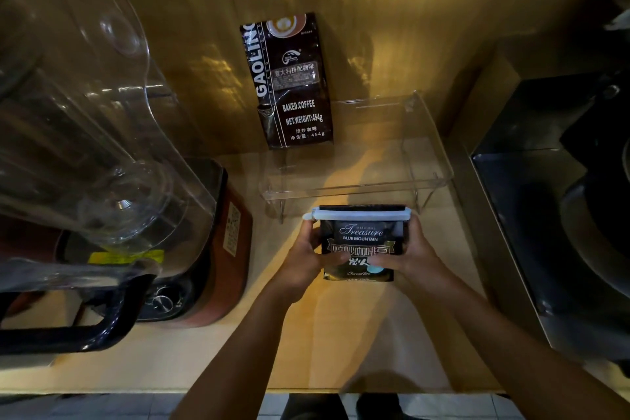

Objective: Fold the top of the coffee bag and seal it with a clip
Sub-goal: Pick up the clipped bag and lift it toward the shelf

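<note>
At the left edge of the tabletop (341,334) stands a big blender (102,160) with a clear jug and a black handle. Next comes the left hand (306,261). Its grip is closed on the left side of the coffee bag (360,244), with the thumb pressed on the front. The small dark bag is held upright between both hands, near the middle of the tabletop and closer to the front edge. A pale clip (359,214) runs across its folded top from side to side. The right hand (410,257) holds the bag's right side, with its thumb on the front too. Just behind the bag sits a clear tray (426,160). A second, taller coffee bag (289,82) stands at the back edge. A dark machine (562,198) fills the right side.
</note>
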`<state>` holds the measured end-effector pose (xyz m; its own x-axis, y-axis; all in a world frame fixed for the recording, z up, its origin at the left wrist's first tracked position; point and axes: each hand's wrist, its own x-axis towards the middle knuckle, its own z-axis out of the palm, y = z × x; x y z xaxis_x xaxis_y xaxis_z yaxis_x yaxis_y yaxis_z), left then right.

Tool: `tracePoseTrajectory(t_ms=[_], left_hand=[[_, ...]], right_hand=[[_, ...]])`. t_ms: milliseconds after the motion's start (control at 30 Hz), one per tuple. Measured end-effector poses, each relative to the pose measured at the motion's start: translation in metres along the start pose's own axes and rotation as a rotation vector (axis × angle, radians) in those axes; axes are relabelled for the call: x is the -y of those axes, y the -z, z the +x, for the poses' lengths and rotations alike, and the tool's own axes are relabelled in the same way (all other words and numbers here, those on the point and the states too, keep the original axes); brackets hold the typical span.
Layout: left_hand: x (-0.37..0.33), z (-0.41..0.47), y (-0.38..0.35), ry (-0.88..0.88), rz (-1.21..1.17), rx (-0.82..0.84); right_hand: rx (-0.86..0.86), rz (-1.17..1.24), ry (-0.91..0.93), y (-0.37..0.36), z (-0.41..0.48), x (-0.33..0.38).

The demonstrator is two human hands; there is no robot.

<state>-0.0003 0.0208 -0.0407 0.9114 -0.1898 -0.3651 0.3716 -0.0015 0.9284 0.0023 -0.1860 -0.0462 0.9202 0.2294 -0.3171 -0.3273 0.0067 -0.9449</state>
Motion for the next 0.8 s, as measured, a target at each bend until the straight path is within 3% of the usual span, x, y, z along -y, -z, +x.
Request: tracePoseTrajectory(t_ms=[133, 433, 800], left_hand=[[0.014, -0.001, -0.003, 0.019, 0.124, 0.038], [0.010, -0.009, -0.007, -0.069, 0.257, -0.001], [-0.093, -0.013, -0.013, -0.322, 0.335, -0.071]], right_hand=[[0.080, -0.083, -0.015, -0.007, 0.004, -0.014], [0.054, -0.099, -0.001, -0.001, 0.003, -0.014], [-0.031, -0.205, 0.225, 0.011, -0.013, 0.104]])
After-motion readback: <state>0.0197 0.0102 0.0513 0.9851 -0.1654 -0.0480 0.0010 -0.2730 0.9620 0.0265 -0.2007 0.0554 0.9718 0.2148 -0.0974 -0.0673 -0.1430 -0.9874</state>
